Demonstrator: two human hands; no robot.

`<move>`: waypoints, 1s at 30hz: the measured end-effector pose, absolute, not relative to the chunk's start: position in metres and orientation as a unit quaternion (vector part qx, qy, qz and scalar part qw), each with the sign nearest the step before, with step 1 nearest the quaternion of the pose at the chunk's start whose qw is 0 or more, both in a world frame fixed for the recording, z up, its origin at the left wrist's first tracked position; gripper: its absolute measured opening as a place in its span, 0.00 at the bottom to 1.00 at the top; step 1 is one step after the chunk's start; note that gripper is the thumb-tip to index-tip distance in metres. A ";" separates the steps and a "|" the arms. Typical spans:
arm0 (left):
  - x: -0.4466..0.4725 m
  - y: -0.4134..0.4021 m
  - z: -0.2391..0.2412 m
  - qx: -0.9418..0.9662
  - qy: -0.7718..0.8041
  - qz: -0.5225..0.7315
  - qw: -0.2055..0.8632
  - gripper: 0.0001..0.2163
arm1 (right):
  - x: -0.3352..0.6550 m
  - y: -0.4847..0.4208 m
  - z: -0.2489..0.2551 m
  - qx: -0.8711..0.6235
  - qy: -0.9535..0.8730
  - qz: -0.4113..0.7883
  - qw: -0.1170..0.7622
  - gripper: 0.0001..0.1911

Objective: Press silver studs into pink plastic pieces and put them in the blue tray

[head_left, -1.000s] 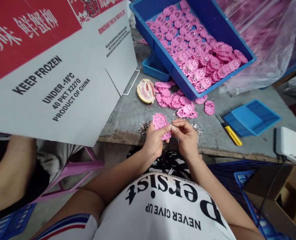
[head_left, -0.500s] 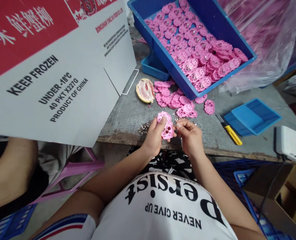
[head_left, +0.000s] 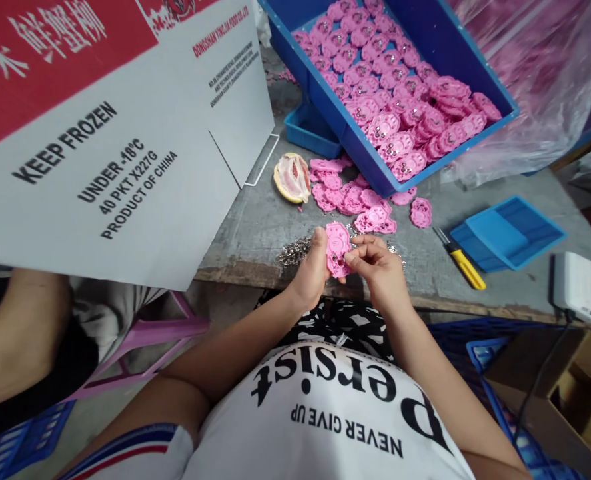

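Observation:
My left hand (head_left: 311, 270) is closed on a pink plastic piece (head_left: 338, 245) with a scalloped edge and small holes, held up over the table's front edge. The fingers of my right hand (head_left: 378, 268) are pinched at the lower right of that piece, touching it. Whatever lies between those fingertips is too small to make out. A heap of small shiny metal parts (head_left: 295, 251) lies on the table just behind my hands. Farther back is a loose pile of similar pink pieces (head_left: 350, 197).
A large blue tray (head_left: 378, 175) of pink pieces stands tilted at the back, by a small blue tray (head_left: 311, 137). Half a fruit (head_left: 292, 179) lies near a big carton (head_left: 175, 173) on the left. At right are a yellow-handled screwdriver (head_left: 468, 268), a blue bin (head_left: 515, 233) and a white device (head_left: 580, 287).
My right hand has moved left, its fingertips now on the pink piece. My left thumb has shifted from the piece's face to its left edge.

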State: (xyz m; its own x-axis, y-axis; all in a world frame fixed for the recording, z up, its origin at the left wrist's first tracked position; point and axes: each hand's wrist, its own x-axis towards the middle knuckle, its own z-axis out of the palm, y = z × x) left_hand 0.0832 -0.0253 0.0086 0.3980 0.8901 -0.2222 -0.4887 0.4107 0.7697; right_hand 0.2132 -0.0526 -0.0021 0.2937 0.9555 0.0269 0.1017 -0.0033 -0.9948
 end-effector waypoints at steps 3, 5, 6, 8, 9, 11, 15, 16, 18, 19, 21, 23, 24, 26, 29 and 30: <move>0.082 -0.026 0.008 0.328 0.318 0.432 0.778 0.34 | 0.215 -0.052 0.003 -0.598 -0.470 0.383 0.524 0.15; 0.081 -0.025 0.007 0.341 0.314 0.420 0.780 0.35 | 0.217 -0.052 0.007 -0.600 -0.483 0.384 0.509 0.16; 0.080 -0.025 0.006 0.345 0.312 0.416 0.781 0.36 | 0.218 -0.052 0.008 -0.602 -0.488 0.384 0.502 0.17; 0.079 -0.025 0.004 0.353 0.310 0.413 0.781 0.36 | 0.220 -0.052 0.009 -0.605 -0.497 0.383 0.490 0.16; 0.079 -0.025 0.003 0.356 0.309 0.412 0.780 0.37 | 0.220 -0.052 0.009 -0.606 -0.499 0.383 0.487 0.16; 0.078 -0.025 0.001 0.364 0.309 0.409 0.778 0.37 | 0.221 -0.051 0.010 -0.604 -0.507 0.387 0.477 0.16; 0.077 -0.024 0.000 0.372 0.315 0.398 0.777 0.37 | 0.222 -0.051 0.011 -0.602 -0.522 0.399 0.453 0.16; 0.077 -0.024 0.000 0.373 0.318 0.397 0.776 0.37 | 0.221 -0.051 0.012 -0.602 -0.523 0.399 0.452 0.17; 0.077 -0.023 0.000 0.375 0.320 0.394 0.775 0.37 | 0.221 -0.051 0.012 -0.602 -0.528 0.397 0.449 0.16; 0.077 -0.023 0.000 0.378 0.320 0.393 0.775 0.37 | 0.221 -0.051 0.013 -0.601 -0.532 0.395 0.447 0.16; 0.076 -0.022 -0.001 0.386 0.319 0.391 0.772 0.38 | 0.220 -0.050 0.014 -0.600 -0.540 0.393 0.440 0.15; 0.076 -0.022 -0.001 0.392 0.321 0.392 0.768 0.38 | 0.221 -0.050 0.014 -0.601 -0.544 0.392 0.435 0.15; 0.076 -0.021 -0.001 0.393 0.323 0.392 0.766 0.38 | 0.221 -0.050 0.015 -0.602 -0.544 0.393 0.432 0.15; 0.075 -0.021 -0.001 0.394 0.324 0.391 0.767 0.38 | 0.221 -0.050 0.015 -0.604 -0.544 0.398 0.425 0.18; 0.074 -0.020 -0.003 0.397 0.321 0.388 0.768 0.39 | 0.222 -0.049 0.016 -0.605 -0.542 0.399 0.424 0.19; 0.074 -0.019 -0.004 0.399 0.319 0.386 0.768 0.39 | 0.222 -0.049 0.016 -0.606 -0.542 0.396 0.427 0.19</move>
State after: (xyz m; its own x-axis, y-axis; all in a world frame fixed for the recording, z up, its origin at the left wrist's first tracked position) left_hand 0.0738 -0.0194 -0.0036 0.4973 0.8482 -0.1823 -0.3388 0.3833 0.8592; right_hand 0.2222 -0.0485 0.0160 0.0984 0.9950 -0.0167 0.3181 -0.0473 -0.9469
